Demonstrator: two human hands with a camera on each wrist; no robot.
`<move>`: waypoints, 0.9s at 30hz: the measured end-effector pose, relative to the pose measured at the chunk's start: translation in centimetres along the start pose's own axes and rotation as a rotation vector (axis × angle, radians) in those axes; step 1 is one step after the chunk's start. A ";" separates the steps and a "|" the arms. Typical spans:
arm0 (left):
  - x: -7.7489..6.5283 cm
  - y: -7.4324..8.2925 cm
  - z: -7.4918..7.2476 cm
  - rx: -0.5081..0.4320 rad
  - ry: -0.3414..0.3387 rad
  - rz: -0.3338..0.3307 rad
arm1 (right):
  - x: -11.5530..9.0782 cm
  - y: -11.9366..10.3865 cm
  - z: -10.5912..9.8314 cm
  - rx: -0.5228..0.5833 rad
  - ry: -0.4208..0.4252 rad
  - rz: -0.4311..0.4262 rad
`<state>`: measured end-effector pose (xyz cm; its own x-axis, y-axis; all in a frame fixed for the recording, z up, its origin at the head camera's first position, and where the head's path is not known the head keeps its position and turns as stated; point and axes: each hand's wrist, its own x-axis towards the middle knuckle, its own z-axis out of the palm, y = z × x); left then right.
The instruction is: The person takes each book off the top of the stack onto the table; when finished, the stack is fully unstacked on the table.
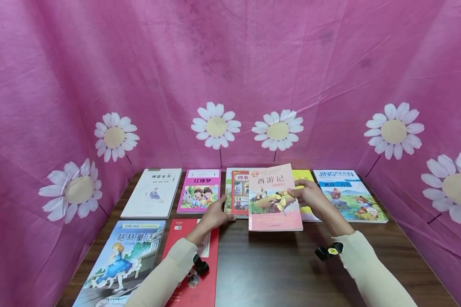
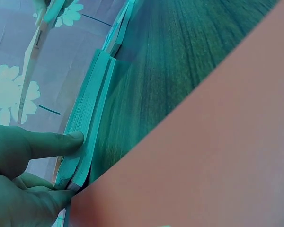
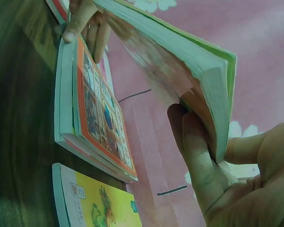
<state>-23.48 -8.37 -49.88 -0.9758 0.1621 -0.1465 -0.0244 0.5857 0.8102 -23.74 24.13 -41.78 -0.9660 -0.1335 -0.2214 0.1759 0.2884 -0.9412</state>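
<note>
My right hand (image 1: pixel 311 196) grips the right edge of a pink paperback book (image 1: pixel 274 213), thumb on its cover and fingers behind. In the right wrist view this book (image 3: pixel 199 61) is raised and tilted, apart from the books below. My left hand (image 1: pixel 214 214) holds the near left corner of a stack: a red-bordered book (image 1: pixel 240 192) on a larger green and white book (image 1: pixel 228 204). The left wrist view shows the thumb (image 2: pixel 57 143) on the page edges (image 2: pixel 87 118) and fingers at the corner. The raised book hides the stack's right part in the head view.
In the back row lie a white book (image 1: pixel 153 194), a magenta book (image 1: pixel 199 192), a yellow book (image 1: pixel 307 175) and a blue-green book (image 1: pixel 351 196). A blue fairy-tale book (image 1: pixel 119 264) and a red book (image 1: pixel 203 285) lie front left on the dark wooden table (image 1: pixel 276 268). Pink curtains surround it.
</note>
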 end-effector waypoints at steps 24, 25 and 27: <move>0.0 -0.1 -0.1 0.009 -0.008 0.019 | -4.8 -0.1 1.5 0.036 -0.055 -0.042; 0.0 -0.1 -0.1 0.008 -0.007 0.019 | -4.9 0.0 1.5 0.038 -0.060 -0.045; 0.0 -0.1 -0.1 0.004 -0.007 0.018 | -5.3 0.3 1.7 0.044 -0.070 -0.046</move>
<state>-23.49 -8.53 -49.92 -0.9745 0.1785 -0.1362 -0.0059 0.5859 0.8104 -18.25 23.30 -41.32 -0.9580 -0.2117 -0.1936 0.1413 0.2390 -0.9607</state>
